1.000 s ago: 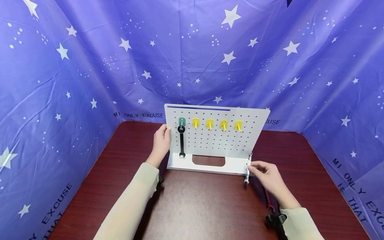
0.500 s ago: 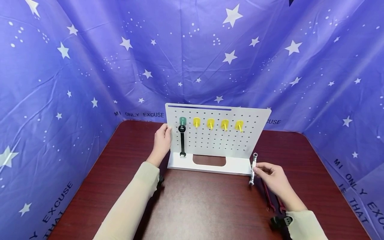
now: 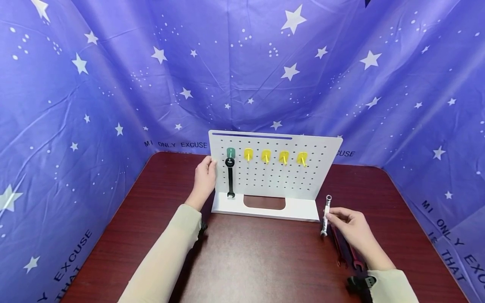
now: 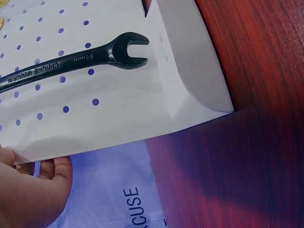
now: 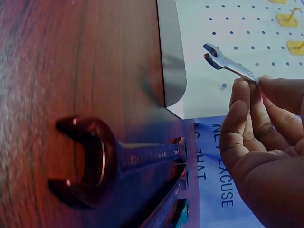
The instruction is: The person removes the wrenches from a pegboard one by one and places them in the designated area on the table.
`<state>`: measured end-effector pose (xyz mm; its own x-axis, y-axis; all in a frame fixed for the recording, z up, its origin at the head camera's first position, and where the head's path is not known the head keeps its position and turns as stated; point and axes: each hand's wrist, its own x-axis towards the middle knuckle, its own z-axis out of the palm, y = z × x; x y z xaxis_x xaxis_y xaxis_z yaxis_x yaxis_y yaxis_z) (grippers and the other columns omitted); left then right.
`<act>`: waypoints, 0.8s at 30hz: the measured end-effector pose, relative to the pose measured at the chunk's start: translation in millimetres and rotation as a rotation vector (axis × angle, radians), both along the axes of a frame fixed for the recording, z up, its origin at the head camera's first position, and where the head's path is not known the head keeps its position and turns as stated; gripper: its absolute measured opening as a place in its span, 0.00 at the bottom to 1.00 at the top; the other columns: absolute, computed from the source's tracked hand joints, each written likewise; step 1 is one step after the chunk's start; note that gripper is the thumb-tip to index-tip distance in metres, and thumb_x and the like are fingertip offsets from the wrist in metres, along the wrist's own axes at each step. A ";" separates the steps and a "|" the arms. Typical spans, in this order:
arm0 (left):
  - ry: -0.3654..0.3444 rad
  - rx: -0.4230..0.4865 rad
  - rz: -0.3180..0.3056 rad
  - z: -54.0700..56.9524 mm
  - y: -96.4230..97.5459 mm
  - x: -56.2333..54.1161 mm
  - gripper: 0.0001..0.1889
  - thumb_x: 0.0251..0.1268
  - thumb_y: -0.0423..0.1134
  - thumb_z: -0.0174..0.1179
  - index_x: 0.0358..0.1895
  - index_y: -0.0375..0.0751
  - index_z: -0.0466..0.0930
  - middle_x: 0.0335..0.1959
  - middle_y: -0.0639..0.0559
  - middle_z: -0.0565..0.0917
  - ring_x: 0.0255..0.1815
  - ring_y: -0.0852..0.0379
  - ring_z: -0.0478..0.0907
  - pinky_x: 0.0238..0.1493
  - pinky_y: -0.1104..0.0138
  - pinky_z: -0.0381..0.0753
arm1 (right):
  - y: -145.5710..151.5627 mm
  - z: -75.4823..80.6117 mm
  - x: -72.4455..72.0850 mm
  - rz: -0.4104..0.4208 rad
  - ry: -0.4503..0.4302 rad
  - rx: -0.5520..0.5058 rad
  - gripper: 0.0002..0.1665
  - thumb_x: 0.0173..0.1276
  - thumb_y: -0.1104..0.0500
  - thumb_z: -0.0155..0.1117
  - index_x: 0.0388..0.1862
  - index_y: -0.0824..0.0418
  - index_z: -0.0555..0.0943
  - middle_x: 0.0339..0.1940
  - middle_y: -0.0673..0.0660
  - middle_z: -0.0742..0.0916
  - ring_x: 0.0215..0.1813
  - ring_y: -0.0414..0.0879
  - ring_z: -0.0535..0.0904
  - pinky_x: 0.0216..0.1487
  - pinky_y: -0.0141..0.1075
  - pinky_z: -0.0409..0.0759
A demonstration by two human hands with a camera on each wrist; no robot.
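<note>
A white pegboard stand (image 3: 273, 179) stands upright on the table, its left edge gripped by my left hand (image 3: 203, 180). From its green hook (image 3: 230, 151) hangs a black combination wrench (image 3: 230, 179), whose open end (image 4: 128, 51) points down at the stand's base. My right hand (image 3: 352, 227) pinches a small silver combination wrench (image 3: 326, 215) between thumb and fingers, just right of the base's front corner. Its ring end is up and its open end down. In the right wrist view, the silver wrench (image 5: 232, 65) overlaps the pegboard.
Several yellow hooks (image 3: 266, 156) line the board, right of the green one. Red wrenches (image 3: 338, 248) lie on the table (image 3: 257, 261) beneath my right forearm. Beyond them, a teal tool end (image 5: 181, 213) shows in the right wrist view. A starry blue cloth (image 3: 242, 63) surrounds the table.
My right hand has moved right and slightly nearer with the silver wrench, away from the stand's base corner. The left hand keeps its hold on the board's edge.
</note>
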<state>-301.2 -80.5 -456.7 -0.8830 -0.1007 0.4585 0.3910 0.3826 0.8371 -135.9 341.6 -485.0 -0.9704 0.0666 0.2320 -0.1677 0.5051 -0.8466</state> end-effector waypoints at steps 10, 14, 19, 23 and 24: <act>0.001 -0.003 0.005 0.8 0.3 -0.1 0.08 0.78 0.29 0.53 0.35 0.32 0.75 0.19 0.50 0.65 0.24 0.51 0.66 0.29 0.62 0.66 | 10.3 2.5 6.5 -0.011 -0.006 0.042 0.13 0.72 0.63 0.68 0.49 0.72 0.85 0.34 0.58 0.89 0.33 0.41 0.84 0.33 0.28 0.79; 0.004 -0.004 0.001 0.0 -0.1 0.1 0.08 0.78 0.30 0.53 0.35 0.32 0.75 0.19 0.50 0.65 0.24 0.51 0.66 0.28 0.62 0.66 | 15.3 1.1 7.9 -0.019 -0.009 0.040 0.13 0.72 0.63 0.68 0.48 0.73 0.85 0.34 0.57 0.89 0.33 0.39 0.85 0.32 0.28 0.80; -0.017 -0.005 0.000 -0.2 -0.7 1.1 0.08 0.79 0.31 0.53 0.37 0.33 0.76 0.19 0.50 0.65 0.24 0.52 0.66 0.28 0.62 0.67 | 19.2 1.1 9.6 -0.024 -0.009 0.024 0.14 0.72 0.64 0.68 0.49 0.75 0.84 0.34 0.57 0.90 0.33 0.40 0.86 0.34 0.29 0.81; -0.027 -0.003 -0.002 0.0 -0.7 1.2 0.08 0.79 0.31 0.52 0.38 0.33 0.77 0.19 0.49 0.66 0.24 0.52 0.67 0.28 0.63 0.67 | 23.0 1.9 10.2 -0.034 -0.013 0.008 0.14 0.72 0.65 0.68 0.49 0.76 0.84 0.34 0.57 0.90 0.33 0.42 0.86 0.34 0.30 0.82; -0.025 -0.001 -0.002 0.2 -0.6 1.0 0.08 0.79 0.31 0.52 0.38 0.33 0.77 0.19 0.50 0.66 0.24 0.53 0.67 0.28 0.63 0.67 | 23.9 2.3 10.2 -0.036 -0.015 0.002 0.15 0.72 0.65 0.68 0.49 0.77 0.83 0.35 0.57 0.90 0.33 0.42 0.86 0.35 0.31 0.82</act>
